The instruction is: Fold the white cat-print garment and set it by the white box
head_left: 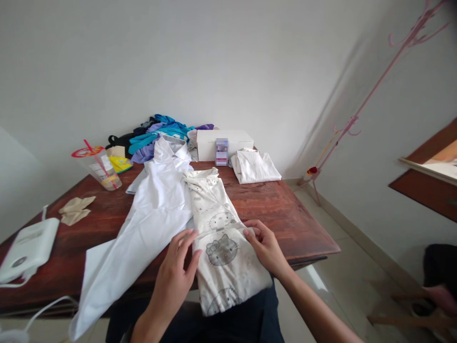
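Note:
A pale shirt printed with grey cartoon cat faces (221,250) lies folded into a long strip, its lower end hanging over the table's front edge. My left hand (174,267) is at its left side, thumb and index finger apart, their tips against the cloth edge. On the opposite side, my right hand (266,245) grips the cloth edge, thumb on top and the other fingers partly hidden. Left of the printed shirt, a white collared shirt (153,205) stretches lengthwise, with one end draping off the front edge.
On the wooden table (293,214) are a folded white garment (255,166), a white box (205,145), heaped clothes (167,128), a plastic cup with a straw (103,171), a beige cloth scrap (75,210) and a white device (30,247). A pink coat rack (378,78) stands to the right.

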Available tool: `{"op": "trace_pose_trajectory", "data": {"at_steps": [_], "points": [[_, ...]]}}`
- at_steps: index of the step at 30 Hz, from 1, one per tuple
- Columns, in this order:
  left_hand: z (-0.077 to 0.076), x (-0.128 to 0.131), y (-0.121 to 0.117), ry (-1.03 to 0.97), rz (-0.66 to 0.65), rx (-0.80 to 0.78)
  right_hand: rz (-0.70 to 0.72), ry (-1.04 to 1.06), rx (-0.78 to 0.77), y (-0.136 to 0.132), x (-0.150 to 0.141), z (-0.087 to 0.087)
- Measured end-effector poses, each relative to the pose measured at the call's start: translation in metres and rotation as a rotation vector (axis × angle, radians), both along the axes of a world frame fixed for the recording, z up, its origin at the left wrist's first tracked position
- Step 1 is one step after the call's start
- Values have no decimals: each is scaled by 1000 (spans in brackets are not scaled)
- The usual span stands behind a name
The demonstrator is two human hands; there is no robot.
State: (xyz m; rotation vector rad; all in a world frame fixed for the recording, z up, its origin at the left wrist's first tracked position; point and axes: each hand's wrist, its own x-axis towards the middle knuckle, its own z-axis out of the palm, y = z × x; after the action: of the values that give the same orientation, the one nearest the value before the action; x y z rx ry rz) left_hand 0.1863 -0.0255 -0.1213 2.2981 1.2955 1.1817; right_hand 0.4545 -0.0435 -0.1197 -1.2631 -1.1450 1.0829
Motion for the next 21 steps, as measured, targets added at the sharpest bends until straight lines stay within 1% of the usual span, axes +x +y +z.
{"op": "trace_pose_trajectory", "data": {"at_steps": [2, 5, 8, 11, 14, 17, 19, 21], "points": [[-2, -11, -4, 68, -86, 101, -42, -9, 28, 1, -1, 1], [-2, -21, -11, 193, -224, 158, -70, -28, 51, 4, -2, 2], [2, -21, -13, 346, -382, 121, -64, -60, 58, 7, -2, -1], [3, -15, -11, 474, -482, 56, -100, -224, 78, 9, 1, -5], [-1, -10, -7, 549, -472, 68, -148, -468, 99, 8, 4, -5], [-6, -8, -5, 577, -424, 119, -162, -598, 146, 5, 11, -3], [-7, -8, -4, 569, -396, 140, -154, -645, 246, 3, 19, -3], [-8, -7, -3, 553, -370, 155, -111, -716, 384, -1, 30, -4]]}}
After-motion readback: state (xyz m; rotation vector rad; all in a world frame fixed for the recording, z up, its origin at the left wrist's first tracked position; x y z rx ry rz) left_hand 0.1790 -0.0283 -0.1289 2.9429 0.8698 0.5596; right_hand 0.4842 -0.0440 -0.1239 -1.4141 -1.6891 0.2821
